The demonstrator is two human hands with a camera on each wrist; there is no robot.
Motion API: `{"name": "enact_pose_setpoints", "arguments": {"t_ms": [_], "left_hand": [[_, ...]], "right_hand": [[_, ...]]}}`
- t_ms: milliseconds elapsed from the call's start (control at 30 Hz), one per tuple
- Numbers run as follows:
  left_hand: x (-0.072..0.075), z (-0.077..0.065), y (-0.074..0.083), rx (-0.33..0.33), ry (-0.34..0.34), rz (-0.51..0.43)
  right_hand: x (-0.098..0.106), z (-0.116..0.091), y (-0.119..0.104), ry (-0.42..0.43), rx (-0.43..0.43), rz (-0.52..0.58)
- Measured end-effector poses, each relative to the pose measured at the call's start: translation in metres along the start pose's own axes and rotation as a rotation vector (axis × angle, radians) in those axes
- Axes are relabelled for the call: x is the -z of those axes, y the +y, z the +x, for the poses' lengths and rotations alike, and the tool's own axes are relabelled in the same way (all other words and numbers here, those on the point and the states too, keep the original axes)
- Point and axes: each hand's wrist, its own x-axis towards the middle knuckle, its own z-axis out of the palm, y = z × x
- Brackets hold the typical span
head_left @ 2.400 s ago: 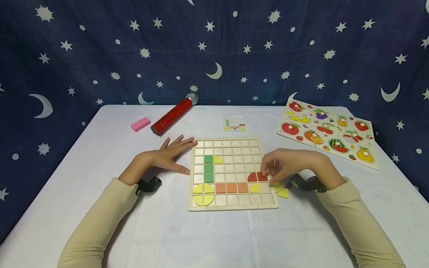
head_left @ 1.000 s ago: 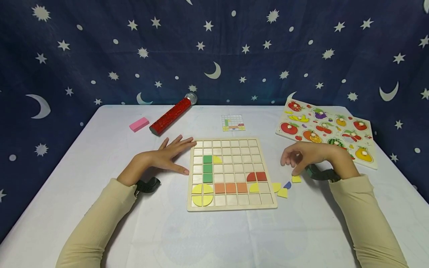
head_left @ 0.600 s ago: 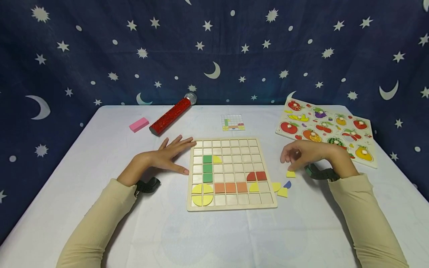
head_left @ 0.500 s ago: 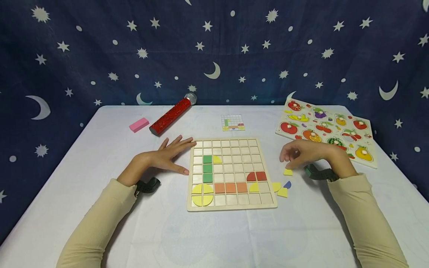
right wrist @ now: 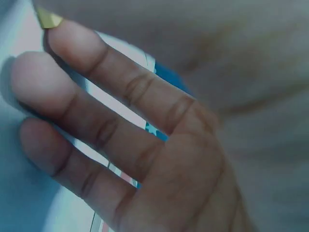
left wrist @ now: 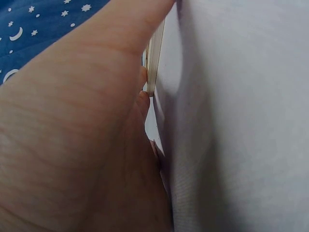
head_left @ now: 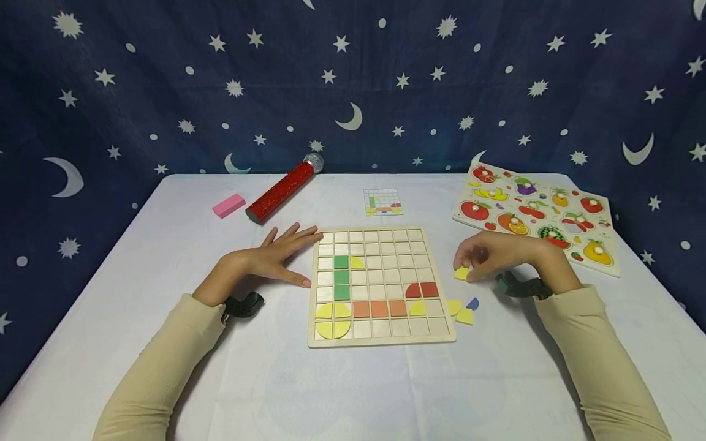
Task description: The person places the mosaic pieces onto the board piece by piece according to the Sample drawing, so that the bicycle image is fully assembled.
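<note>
A wooden grid board (head_left: 386,275) lies flat on the table. In its cells sit green squares (head_left: 342,277), orange squares (head_left: 379,309), red tiles (head_left: 428,290) and yellow quarter-circle tiles (head_left: 325,331). With fingers spread, my left hand (head_left: 270,257) rests at the board's left edge; the left wrist view mostly shows the palm side. Beyond the right edge, my right hand (head_left: 493,254) pinches a yellow quarter-circle tile (head_left: 461,274) between thumb and index finger. That tile's corner (right wrist: 49,18) shows at the index fingertip in the right wrist view, the other fingers loosely bent.
Beside the board's lower right lie loose yellow tiles (head_left: 465,316) and a blue half-circle tile (head_left: 472,303). A pattern card (head_left: 383,202) lies behind the board. Further back are a pink block (head_left: 228,206), a red microphone (head_left: 282,191) and a fruit puzzle board (head_left: 543,214).
My right hand left the red tiles on the board, went right to a yellow tile, and has drawn it left toward the board. The left hand has stayed in place.
</note>
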Motion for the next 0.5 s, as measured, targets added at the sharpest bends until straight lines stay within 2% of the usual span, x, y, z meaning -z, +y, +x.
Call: {"name": "enact_pose_setpoints", "arguments": {"t_ms": [300, 500], "left_hand": [[0.001, -0.002, -0.001, 0.006, 0.005, -0.002], [0.001, 0.0, 0.001, 0.003, 0.002, -0.001]], "right_hand": [[-0.004, 0.01, -0.006, 0.057, 0.023, 0.003], [-0.008, 0.012, -0.004, 0.061, 0.1, -0.014]]}}
